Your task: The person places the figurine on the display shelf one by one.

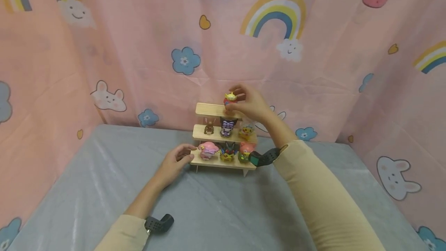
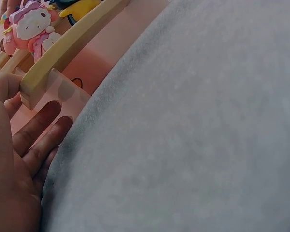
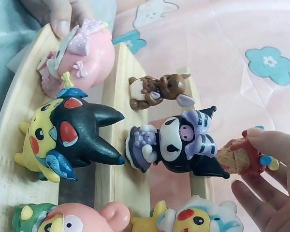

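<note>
A three-tier wooden display stand [image 1: 210,109] stands on the grey cloth near the pink backdrop. At its left end my left hand [image 1: 175,164] grips the lowest board, thumb on top and fingers below, as the left wrist view shows. On the top tier, my right hand [image 1: 249,102] pinches a small figurine with a waffle-cone base [image 3: 236,155], red middle and yellow top. The middle tier holds a brown deer-like figurine [image 3: 157,91], a black-and-purple hooded figurine [image 3: 171,145] and a yellow one in a pale hood [image 3: 193,220].
Along the lowest tier stand a pink-hooded figurine [image 1: 208,150], a yellow figurine with a black-eared hood [image 1: 228,152] and a pink-headed one [image 1: 246,151]. Grey cloth [image 1: 209,212] covers the table. A printed pink curtain [image 1: 146,42] hangs close behind the stand.
</note>
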